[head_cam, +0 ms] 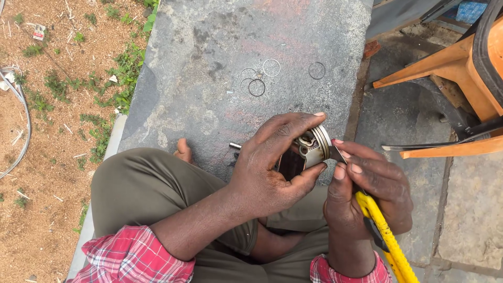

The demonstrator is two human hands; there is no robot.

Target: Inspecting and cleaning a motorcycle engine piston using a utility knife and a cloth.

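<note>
Head view: our left hand (272,167) clamps its fingers round a metal piston (313,148) at centre, steadying it, while our right hand (367,191), at four o'clock, pinches a yellow-handled tool (385,236) against its grooves. Loose rings (257,87) lie at twelve o'clock on the stone slab (209,63).

Open-air roadside repair spot, informal workshop: worn stone slab (209,47) as workbench, loose piston rings (260,77) laid out, bare weedy dirt (52,131) alongside, orange plastic chair (461,63), stone paving (471,209).

Soft overcast daylight, faint shadows, sharp focus, no glare, slight edge distortion
</note>
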